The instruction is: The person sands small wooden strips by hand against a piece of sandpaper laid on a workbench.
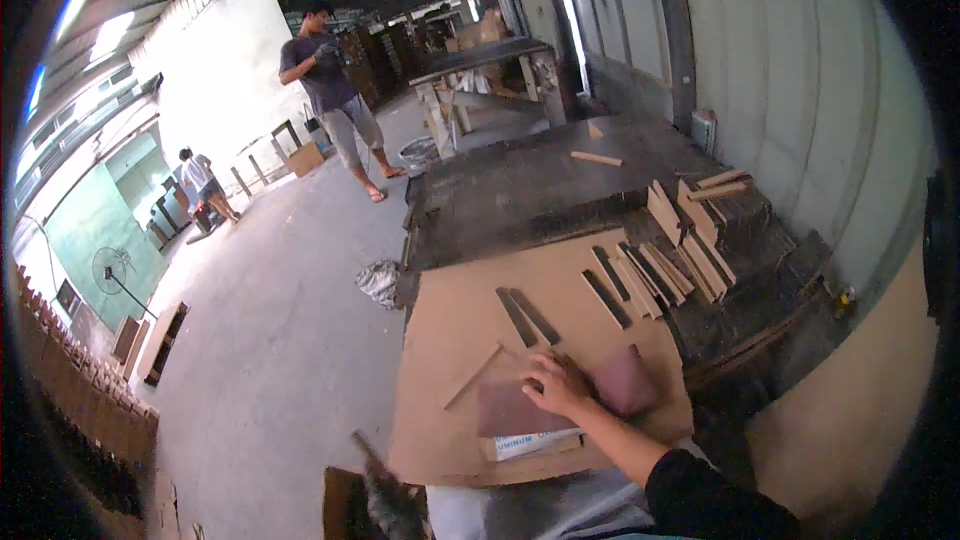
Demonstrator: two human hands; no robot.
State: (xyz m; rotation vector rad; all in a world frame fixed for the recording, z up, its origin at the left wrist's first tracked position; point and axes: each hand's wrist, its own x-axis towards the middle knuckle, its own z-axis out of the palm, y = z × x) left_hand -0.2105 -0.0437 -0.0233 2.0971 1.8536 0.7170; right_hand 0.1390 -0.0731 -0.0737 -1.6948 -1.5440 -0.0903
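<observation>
My bare right hand [553,382] rests on a maroon sandpaper sheet [505,410], its bent fingers gripping near the upper edge. The sheet's lower edge curls, showing a white printed backing. Right of the hand lies a folded maroon piece of sandpaper [624,381]. A thin wooden strip [472,377] lies left of my fingers. At the lower left, beyond the cardboard's edge, my left hand [390,502] in a grey glove is closed around a narrow wooden strip [364,447]; blur hides the exact grip. Several dark-edged strips [527,316] lie beyond my right hand.
Brown cardboard [445,305] covers the near part of a dark workbench [500,210]. Several stacked wooden pieces [690,250] stand on the right, beside a wall. A rag [379,283] hangs at the bench's left edge. Farther off, one person [335,90] stands and another [203,183] bends.
</observation>
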